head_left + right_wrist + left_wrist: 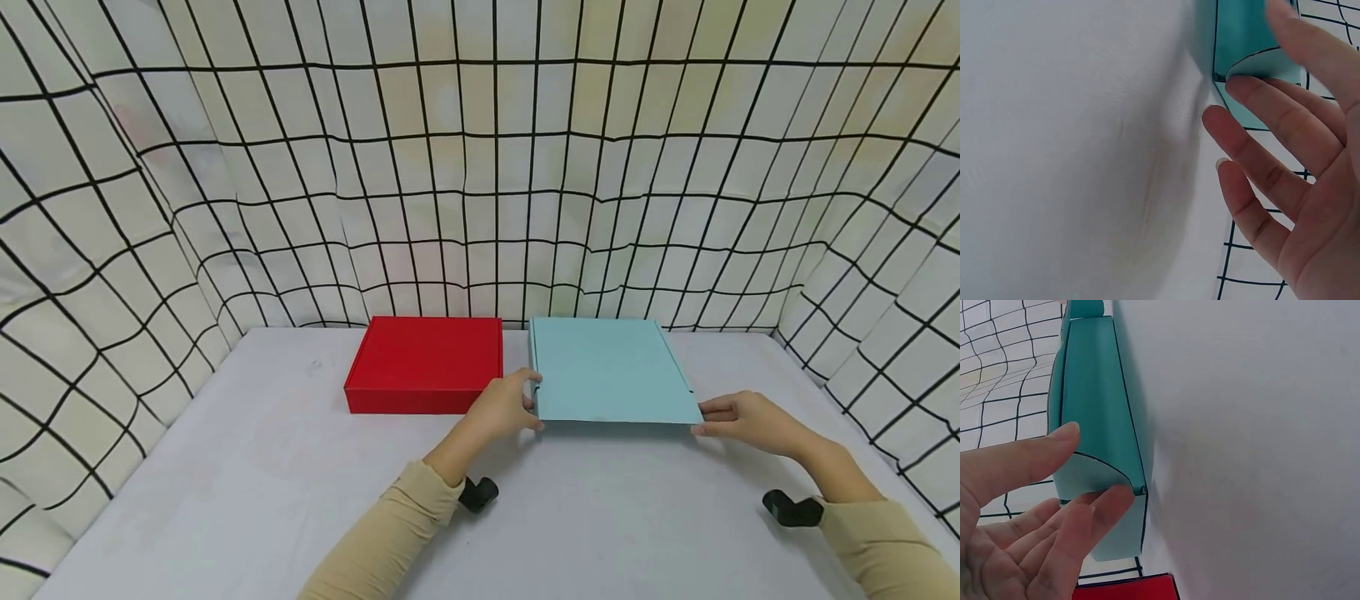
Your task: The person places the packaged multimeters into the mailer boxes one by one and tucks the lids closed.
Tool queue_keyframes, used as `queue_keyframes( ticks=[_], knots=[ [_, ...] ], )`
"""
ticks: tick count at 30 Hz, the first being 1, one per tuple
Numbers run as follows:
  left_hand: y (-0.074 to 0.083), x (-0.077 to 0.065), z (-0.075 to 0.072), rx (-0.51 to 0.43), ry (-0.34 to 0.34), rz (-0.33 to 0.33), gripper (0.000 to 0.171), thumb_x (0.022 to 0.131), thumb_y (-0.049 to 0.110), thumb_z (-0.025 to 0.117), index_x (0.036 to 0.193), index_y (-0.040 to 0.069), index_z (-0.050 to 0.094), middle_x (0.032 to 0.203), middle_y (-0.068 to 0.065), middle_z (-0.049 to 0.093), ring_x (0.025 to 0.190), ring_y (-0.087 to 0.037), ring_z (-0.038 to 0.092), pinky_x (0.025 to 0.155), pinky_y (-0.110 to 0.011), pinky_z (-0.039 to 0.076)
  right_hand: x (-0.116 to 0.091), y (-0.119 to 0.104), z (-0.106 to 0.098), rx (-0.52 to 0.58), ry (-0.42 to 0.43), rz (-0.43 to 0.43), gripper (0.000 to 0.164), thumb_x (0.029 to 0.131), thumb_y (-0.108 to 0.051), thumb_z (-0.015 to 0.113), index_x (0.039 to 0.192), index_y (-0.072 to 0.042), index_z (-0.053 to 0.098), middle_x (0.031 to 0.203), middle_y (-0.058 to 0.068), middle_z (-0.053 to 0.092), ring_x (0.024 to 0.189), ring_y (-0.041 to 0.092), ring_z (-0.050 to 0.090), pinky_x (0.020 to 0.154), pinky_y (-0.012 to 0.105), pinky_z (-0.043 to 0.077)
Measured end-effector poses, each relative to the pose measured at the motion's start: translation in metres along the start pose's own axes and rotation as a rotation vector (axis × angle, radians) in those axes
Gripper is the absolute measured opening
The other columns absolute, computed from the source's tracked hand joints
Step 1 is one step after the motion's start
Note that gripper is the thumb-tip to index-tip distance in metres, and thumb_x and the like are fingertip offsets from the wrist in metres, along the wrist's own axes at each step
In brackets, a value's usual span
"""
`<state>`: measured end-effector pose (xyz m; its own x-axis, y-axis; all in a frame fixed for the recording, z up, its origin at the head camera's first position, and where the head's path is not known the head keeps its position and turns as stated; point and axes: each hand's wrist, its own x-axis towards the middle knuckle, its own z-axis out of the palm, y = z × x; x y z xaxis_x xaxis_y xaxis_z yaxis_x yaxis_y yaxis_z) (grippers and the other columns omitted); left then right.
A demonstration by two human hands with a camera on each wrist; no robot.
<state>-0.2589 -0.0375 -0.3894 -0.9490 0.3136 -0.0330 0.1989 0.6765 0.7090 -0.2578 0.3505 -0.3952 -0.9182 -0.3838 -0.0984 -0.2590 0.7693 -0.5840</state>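
Observation:
A light blue cardboard box (611, 371) lies on the table with its top panel down flat. From the wrist views its front side is open, showing the darker teal inside (1094, 381) and a rounded side flap (1094, 475) at the left end. My left hand (504, 404) is at the front left corner, index fingertip touching that flap and thumb near its edge. At the front right corner is my right hand (738, 421), its extended fingers touching the right rounded flap (1260, 62). The right thumb is partly cut off in its wrist view.
A red box (431, 354), closed, lies on the table left of the blue one. The white tabletop (247, 500) extends toward me. White walls with a black grid (495, 167) stand behind and on both sides. Black wrist devices (791, 508) sit at both sleeves.

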Motion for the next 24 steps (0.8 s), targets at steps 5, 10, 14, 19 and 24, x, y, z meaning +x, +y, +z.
queue_keyframes(
  ticks=[5,10,14,19,24],
  knots=[
    [-0.0024,0.0016,-0.0008,-0.006,-0.007,-0.005,0.070,0.080,0.006,0.088,0.142,0.008,0.056,0.098,-0.008,0.073,0.086,-0.019,0.068,0.071,-0.033,0.056,0.0005,0.0013,0.0032,-0.045,0.021,-0.043,0.054,0.093,-0.024,0.078,0.129,0.014,0.063,0.110,0.015,0.075,0.109,0.037,0.067,0.082,0.043,0.056],
    [-0.0037,0.0028,-0.0005,-0.021,-0.030,0.008,0.069,0.082,0.005,0.087,0.143,0.007,0.055,0.098,-0.008,0.073,0.085,-0.019,0.068,0.071,-0.033,0.056,0.0014,0.0023,0.0054,-0.055,0.043,-0.087,0.045,0.094,-0.015,0.074,0.126,0.014,0.064,0.108,0.013,0.075,0.098,0.027,0.070,0.076,0.035,0.056],
    [-0.0036,0.0021,-0.0013,-0.041,-0.041,0.007,0.068,0.082,0.005,0.086,0.143,0.006,0.055,0.097,-0.007,0.075,0.087,-0.020,0.069,0.073,-0.035,0.055,0.0022,0.0019,0.0071,-0.056,0.047,-0.080,0.039,0.092,-0.011,0.072,0.121,0.013,0.066,0.103,0.010,0.075,0.093,0.023,0.069,0.072,0.030,0.054],
    [-0.0024,0.0019,-0.0023,-0.059,-0.038,0.008,0.069,0.081,0.004,0.087,0.143,0.006,0.055,0.104,-0.012,0.074,0.095,-0.024,0.070,0.076,-0.037,0.056,0.0027,-0.0002,0.0069,-0.099,0.063,-0.091,0.034,0.090,-0.010,0.073,0.117,0.009,0.068,0.101,0.007,0.074,0.092,0.024,0.068,0.072,0.034,0.055],
    [-0.0033,0.0018,-0.0050,-0.078,-0.064,0.000,0.069,0.084,0.013,0.086,0.144,0.008,0.053,0.110,-0.012,0.074,0.098,-0.025,0.069,0.081,-0.040,0.057,0.0043,-0.0004,0.0081,-0.120,0.079,-0.098,0.031,0.089,-0.012,0.076,0.115,0.003,0.069,0.105,0.007,0.073,0.095,0.025,0.068,0.074,0.035,0.054]
  ],
)
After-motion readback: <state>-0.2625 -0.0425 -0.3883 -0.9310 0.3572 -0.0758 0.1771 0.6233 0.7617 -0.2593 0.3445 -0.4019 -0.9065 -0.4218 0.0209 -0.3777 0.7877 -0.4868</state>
